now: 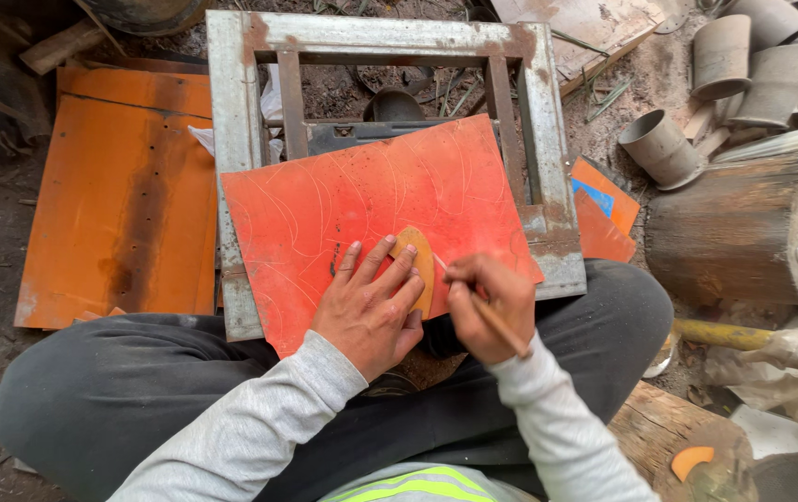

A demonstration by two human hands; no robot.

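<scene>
A red-orange metal sheet [371, 200] with faint curved scratch lines lies across a rusty grey metal frame [231, 139]. My left hand [371, 307] presses flat, fingers spread, on a small orange leaf-shaped template [417, 256] lying on the sheet. My right hand [487, 302] grips a thin wooden-handled scribing tool [496, 321], its tip touching the sheet at the template's right edge. My legs in dark trousers sit beneath the sheet's near edge.
A larger rusty orange sheet [120, 195] lies on the ground at left. Grey metal cylinders [719, 56] stand at the top right beside a big wooden log [733, 228]. Orange scraps [603, 209] lie right of the frame. A yellow bar [733, 336] is at right.
</scene>
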